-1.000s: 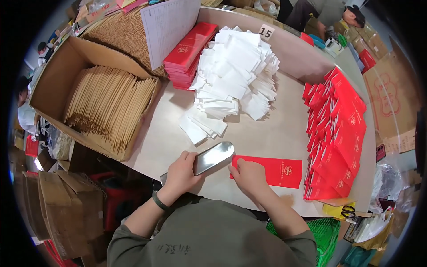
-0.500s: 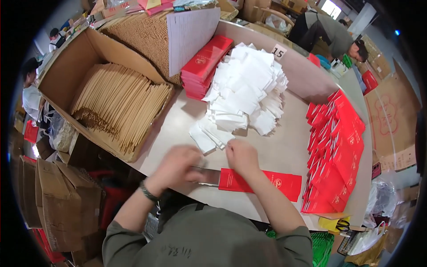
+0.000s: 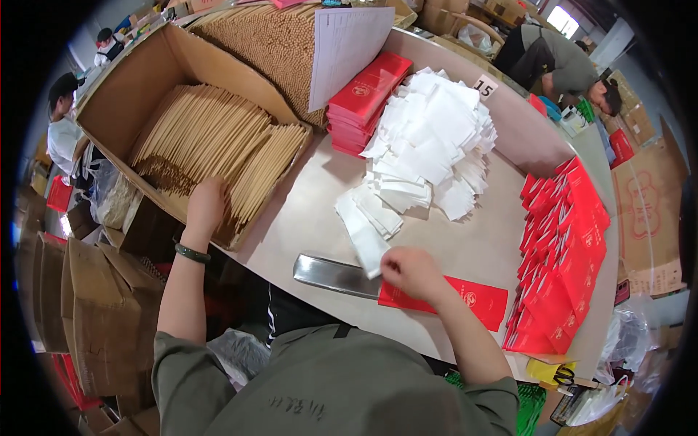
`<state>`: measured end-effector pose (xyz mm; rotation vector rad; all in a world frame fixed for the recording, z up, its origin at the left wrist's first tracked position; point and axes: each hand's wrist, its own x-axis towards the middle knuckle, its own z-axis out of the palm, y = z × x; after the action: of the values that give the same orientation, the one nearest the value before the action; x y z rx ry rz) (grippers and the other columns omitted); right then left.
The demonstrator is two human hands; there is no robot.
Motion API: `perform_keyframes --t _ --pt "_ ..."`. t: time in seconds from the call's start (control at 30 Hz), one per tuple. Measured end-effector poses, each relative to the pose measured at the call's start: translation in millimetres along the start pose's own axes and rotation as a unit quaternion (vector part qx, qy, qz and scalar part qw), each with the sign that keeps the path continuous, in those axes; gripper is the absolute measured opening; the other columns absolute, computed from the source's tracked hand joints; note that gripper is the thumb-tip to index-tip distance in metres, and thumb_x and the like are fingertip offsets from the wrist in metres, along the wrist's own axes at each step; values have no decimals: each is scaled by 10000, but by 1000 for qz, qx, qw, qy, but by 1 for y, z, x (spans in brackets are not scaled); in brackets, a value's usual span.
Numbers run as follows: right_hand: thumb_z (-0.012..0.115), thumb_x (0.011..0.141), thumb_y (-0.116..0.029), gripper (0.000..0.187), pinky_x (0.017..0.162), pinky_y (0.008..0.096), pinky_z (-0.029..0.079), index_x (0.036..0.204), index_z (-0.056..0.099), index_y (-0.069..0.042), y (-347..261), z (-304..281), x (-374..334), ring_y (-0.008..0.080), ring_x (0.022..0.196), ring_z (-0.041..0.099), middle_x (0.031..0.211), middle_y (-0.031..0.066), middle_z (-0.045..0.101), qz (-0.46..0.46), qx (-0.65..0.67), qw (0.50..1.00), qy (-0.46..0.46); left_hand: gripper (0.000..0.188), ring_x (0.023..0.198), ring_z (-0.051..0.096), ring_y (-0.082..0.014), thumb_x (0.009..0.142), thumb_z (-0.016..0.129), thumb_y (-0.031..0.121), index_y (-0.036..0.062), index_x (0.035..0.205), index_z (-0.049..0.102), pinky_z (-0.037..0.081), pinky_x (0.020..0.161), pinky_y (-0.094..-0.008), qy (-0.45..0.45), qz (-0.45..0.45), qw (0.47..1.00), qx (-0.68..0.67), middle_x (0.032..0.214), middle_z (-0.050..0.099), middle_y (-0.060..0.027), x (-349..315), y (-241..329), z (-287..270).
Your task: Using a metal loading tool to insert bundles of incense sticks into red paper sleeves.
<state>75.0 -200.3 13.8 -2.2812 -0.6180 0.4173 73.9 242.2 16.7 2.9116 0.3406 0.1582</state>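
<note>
The right grip (image 3: 416, 275) is closed, fingers pinched on the near end of a white napkin (image 3: 355, 229) that stretches away to its upper left. Beneath and right of it lies a red sleeve (image 3: 474, 298) with pale lettering and a round emblem; a metal trough (image 3: 329, 275) runs leftward from the sleeve. The left grip (image 3: 208, 202) is among brown sticks (image 3: 218, 127), its fingertips hidden, so I cannot tell whether it is closed. Farther beyond the right grip, a numbered tag (image 3: 485, 86) marks the counter's partition (image 3: 538, 123).
</note>
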Motion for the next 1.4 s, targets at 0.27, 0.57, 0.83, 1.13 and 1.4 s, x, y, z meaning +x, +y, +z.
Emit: perform_keyframes --t 0.27,0.57,0.83,1.13,1.4 --pt "671 837 -123 76 669 414 510 825 627 -63 -16 24 -25 295 794 609 838 87 600 -183 -150 969 66 116 782 594 -345 959 549 66 -36 927 593 471 707 -399 278 30 940 -193 881 638 -176 -23 31 -11" --pt "753 803 -155 188 840 437 501 862 626 -30 -6 23 -54 327 987 602 1063 131 629 -141 -60 980 125 171 710 518 -78 948 670 111 -8 1060 723 452 652 -248 -282 63 790 -541 809 627 14 -102 83 6" --pt "774 797 -192 262 1040 484 428 866 609 -1 13 28 -70 431 1243 492 1360 219 539 -145 -99 983 60 130 805 627 -312 813 731 124 72 932 734 501 727 -395 -142 273 940 -145 818 623 -115 -99 123 24" --pt "782 789 -209 278 1037 489 420 815 591 -9 22 20 -73 422 1248 481 1357 208 543 -124 -75 988 61 155 712 598 -268 908 698 171 47 984 754 467 656 -357 -232 185 923 -244 759 609 -107 -74 105 0" --pt "781 793 -224 291 1043 494 414 830 590 -7 22 23 -73 417 1262 469 1361 206 534 -125 -95 985 70 216 770 625 -314 906 678 298 96 903 752 497 685 -420 -204 228 946 -107 813 622 -96 -57 109 15"
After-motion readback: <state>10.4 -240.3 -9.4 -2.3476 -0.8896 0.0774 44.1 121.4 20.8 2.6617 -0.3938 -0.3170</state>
